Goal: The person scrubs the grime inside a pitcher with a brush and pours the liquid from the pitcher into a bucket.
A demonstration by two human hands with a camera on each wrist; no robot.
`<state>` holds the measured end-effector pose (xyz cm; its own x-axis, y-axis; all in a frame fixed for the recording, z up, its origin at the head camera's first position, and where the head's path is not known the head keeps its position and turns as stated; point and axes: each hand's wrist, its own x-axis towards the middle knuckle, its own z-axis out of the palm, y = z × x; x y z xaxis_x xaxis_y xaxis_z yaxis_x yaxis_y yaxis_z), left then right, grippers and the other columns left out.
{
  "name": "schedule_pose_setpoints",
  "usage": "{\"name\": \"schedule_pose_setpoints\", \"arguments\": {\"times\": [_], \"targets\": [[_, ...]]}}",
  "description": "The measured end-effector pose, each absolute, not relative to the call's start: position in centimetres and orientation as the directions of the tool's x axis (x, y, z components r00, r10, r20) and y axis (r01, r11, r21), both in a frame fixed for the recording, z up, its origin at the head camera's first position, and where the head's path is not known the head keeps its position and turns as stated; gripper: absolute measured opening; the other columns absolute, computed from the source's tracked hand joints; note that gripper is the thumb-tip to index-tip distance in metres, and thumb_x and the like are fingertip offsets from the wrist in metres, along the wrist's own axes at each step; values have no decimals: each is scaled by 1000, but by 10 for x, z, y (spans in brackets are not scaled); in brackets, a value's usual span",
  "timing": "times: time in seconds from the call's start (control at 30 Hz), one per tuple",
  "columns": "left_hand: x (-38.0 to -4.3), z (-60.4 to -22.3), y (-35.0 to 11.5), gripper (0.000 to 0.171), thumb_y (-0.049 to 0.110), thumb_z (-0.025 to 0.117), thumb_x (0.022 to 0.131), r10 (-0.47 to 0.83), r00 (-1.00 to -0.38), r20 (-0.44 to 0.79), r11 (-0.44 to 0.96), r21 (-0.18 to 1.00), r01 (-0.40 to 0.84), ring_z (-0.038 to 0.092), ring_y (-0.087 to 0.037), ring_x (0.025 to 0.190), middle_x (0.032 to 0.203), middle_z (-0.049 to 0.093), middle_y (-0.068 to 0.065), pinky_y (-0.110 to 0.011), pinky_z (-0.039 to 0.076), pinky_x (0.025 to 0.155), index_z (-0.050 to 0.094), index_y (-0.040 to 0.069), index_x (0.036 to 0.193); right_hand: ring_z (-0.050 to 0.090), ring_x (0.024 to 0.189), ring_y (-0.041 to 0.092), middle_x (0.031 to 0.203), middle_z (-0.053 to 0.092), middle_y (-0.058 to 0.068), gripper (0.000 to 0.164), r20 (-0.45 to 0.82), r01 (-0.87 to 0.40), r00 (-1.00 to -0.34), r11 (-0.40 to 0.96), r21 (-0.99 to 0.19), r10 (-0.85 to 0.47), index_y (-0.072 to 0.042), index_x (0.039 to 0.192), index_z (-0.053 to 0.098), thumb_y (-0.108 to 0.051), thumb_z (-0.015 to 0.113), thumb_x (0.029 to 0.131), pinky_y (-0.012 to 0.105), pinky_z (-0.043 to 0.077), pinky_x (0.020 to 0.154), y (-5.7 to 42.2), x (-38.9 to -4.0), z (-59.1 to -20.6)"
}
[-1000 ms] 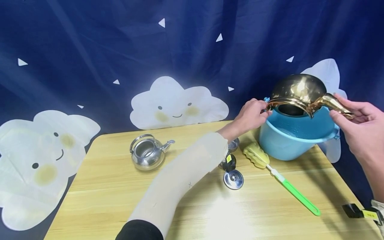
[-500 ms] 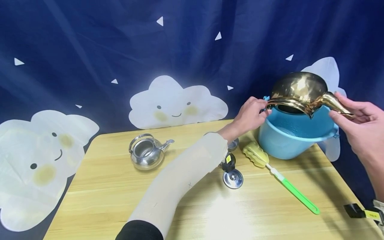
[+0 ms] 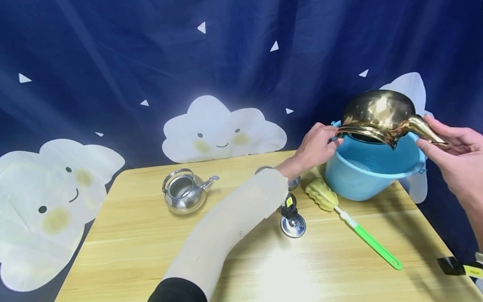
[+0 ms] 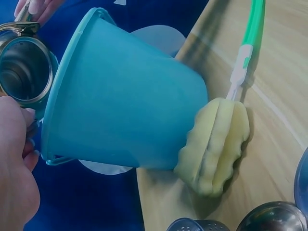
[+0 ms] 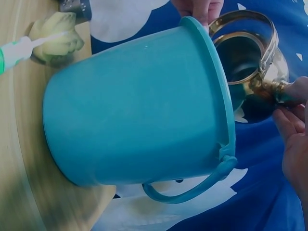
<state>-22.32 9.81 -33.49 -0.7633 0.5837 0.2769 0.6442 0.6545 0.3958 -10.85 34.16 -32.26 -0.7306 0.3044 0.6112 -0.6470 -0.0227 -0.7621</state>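
A shiny gold teapot (image 3: 379,110) is tipped, its mouth facing down, above a light blue bucket (image 3: 354,182). My right hand (image 3: 460,157) pinches its spout between thumb and fingers. On the other side my left hand (image 3: 316,144) holds the teapot by its handle, close to the bucket's rim. The right wrist view shows the arched handle (image 5: 245,17) swung beside the open mouth. In the left wrist view the dark inside of the teapot (image 4: 24,72) is visible. Droplets cling to the bucket's inner wall.
A yellow sponge brush (image 3: 323,194) with a green handle lies before the bucket. A silver teapot (image 3: 185,202) without its lid stands left on the wooden table (image 3: 143,243). One silver lid (image 3: 293,227) and a perforated strainer (image 4: 192,224) lie near my left forearm.
Both hands have shifted the gold teapot slightly to the right, and its mouth now shows less in the head view. The bucket and the things on the table have stayed put.
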Motion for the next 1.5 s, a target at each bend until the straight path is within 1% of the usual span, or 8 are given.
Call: {"name": "schedule_pose_setpoints", "arguments": {"times": [0.37,0.43,0.57,0.67,0.83,1.13,1.37,1.5], "targets": [[-222,-338,98,40,34,59,105,601,-732,321,633,369,681,56,-12,130,147,63,4,-14,41,110,67,14,138,75,112,10,123,75,10,48,628,-666,-724,-52,-744,284,25,123,59,37,54,77,13,55,91,341,-107,-320],[-223,-338,97,41,35,59,105,603,-732,317,632,370,681,56,-11,130,148,62,4,-14,41,109,66,14,140,75,112,10,124,75,12,47,645,-672,-711,1,-741,281,25,123,59,36,55,77,14,55,91,342,-107,-320],[-223,-339,97,43,36,58,105,608,-732,309,634,367,681,55,-11,131,150,61,5,-14,40,110,65,15,141,75,111,12,125,74,14,46,657,-683,-696,15,-730,288,27,122,58,35,57,77,15,55,91,342,-108,-322],[-224,-340,96,43,37,57,106,607,-734,306,637,365,679,55,-11,131,150,61,6,-15,41,110,64,15,142,75,111,10,123,75,11,46,638,-667,-711,2,-745,296,25,122,60,34,58,77,13,55,90,341,-108,-322],[-224,-340,95,41,37,56,106,608,-730,314,626,376,683,53,-13,131,151,61,5,-16,40,111,67,14,139,75,110,6,123,76,6,47,621,-639,-724,47,-768,299,22,123,62,33,58,77,11,54,90,340,-107,-319],[-225,-338,95,42,34,56,106,631,-704,325,601,369,709,52,-11,138,151,61,1,-15,37,116,65,12,140,75,112,9,124,75,10,47,636,-663,-710,17,-748,301,24,122,61,35,56,77,13,55,91,341,-108,-318],[-226,-338,94,35,31,58,105,634,-684,361,591,344,730,54,-11,138,145,65,2,-14,36,117,72,13,131,74,115,14,125,73,16,46,649,-687,-698,-28,-726,303,27,121,59,36,56,76,16,55,94,340,-108,-320],[-226,-338,94,32,29,60,104,628,-674,388,585,336,738,56,-11,136,142,68,2,-14,37,116,74,13,128,74,116,14,128,72,16,45,671,-690,-682,49,-722,291,27,122,58,34,57,78,16,54,95,340,-107,-318]]}}
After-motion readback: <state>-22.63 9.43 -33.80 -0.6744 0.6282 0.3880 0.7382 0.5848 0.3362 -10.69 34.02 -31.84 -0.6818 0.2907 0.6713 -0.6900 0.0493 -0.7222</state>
